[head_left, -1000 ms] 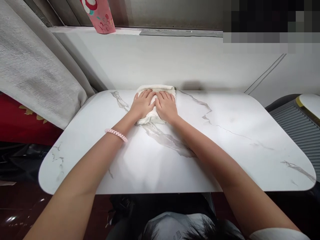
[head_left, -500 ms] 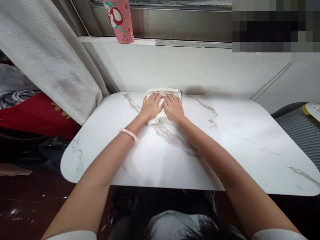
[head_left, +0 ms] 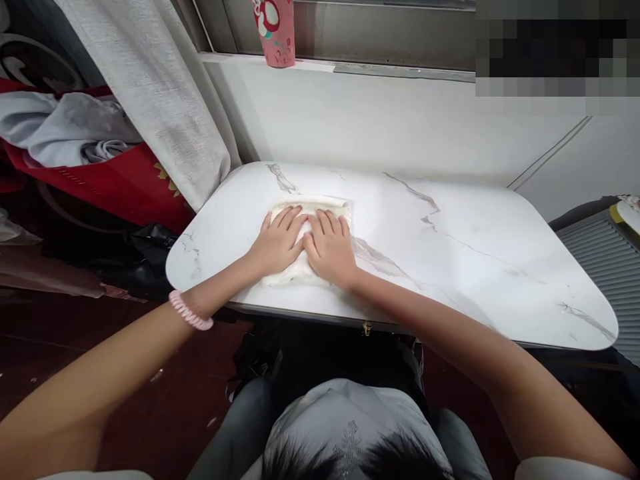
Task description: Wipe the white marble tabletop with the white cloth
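The left grip lies palm down, fingers apart, on a cream cloth; the right grip lies flat just beside it, fingers slightly spread. The cloth sits beneath both, showing past the fingertips and between the palms, on the white veined counter, left of its middle. A pink coiled band circles the left wrist.
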### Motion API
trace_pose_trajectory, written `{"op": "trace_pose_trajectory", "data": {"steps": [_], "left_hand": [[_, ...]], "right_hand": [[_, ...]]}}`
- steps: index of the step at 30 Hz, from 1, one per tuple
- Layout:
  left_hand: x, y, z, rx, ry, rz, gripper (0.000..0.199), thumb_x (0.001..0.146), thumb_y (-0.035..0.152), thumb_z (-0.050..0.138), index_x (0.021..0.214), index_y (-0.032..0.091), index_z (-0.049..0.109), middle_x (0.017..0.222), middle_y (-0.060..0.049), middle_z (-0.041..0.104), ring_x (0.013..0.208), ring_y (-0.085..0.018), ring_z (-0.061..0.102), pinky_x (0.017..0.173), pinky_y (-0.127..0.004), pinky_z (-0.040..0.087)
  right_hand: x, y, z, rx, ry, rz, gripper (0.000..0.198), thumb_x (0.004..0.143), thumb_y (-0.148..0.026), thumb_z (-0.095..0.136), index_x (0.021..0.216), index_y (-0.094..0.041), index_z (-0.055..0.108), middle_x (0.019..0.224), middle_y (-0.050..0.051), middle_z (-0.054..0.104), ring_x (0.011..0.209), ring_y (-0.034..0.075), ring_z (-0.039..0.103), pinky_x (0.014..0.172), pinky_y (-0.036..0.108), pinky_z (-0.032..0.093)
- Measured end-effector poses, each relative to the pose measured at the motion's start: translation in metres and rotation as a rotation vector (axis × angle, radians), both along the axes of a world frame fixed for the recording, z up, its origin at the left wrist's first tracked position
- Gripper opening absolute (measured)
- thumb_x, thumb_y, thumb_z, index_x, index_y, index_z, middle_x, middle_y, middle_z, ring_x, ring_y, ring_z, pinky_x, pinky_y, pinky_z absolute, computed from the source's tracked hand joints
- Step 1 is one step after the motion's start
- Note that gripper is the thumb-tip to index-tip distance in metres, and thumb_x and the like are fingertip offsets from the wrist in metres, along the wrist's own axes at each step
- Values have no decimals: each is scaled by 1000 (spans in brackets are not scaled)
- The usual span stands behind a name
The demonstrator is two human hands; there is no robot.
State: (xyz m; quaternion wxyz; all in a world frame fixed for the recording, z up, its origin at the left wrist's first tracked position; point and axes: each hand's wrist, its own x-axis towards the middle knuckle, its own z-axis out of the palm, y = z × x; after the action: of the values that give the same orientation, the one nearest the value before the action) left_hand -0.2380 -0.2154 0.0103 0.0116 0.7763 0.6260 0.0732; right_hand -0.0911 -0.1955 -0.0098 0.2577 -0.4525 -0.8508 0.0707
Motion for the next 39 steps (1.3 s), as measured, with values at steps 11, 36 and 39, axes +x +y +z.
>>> {"op": "trace_pose_trajectory", "data": {"steps": [11,36,39], "left_hand": [[-33,-79,-2,-3,-3,54,55,97,38,21,145,17,35,156,-14,32,145,-30,27,117,-57,18],[-144,149,-10,39,-165,52,62,95,56,28,138,14,44,148,-4,44,139,-20,32,118,-40,20],[-149,156,-10,51,-188,60,60,95,54,29,137,15,45,148,-5,43,138,-20,33,118,-40,21]], "right_hand": [[-22,-62,7,-53,-8,204,51,99,-31,31,140,-3,43,150,20,39,141,31,28,119,53,13],[-145,142,-13,0,113,36,47,101,-26,18,130,-9,51,138,17,51,138,29,36,119,58,14],[-150,150,-13,1,100,34,48,102,-28,18,131,-10,51,137,17,51,137,29,37,118,58,14]]}}
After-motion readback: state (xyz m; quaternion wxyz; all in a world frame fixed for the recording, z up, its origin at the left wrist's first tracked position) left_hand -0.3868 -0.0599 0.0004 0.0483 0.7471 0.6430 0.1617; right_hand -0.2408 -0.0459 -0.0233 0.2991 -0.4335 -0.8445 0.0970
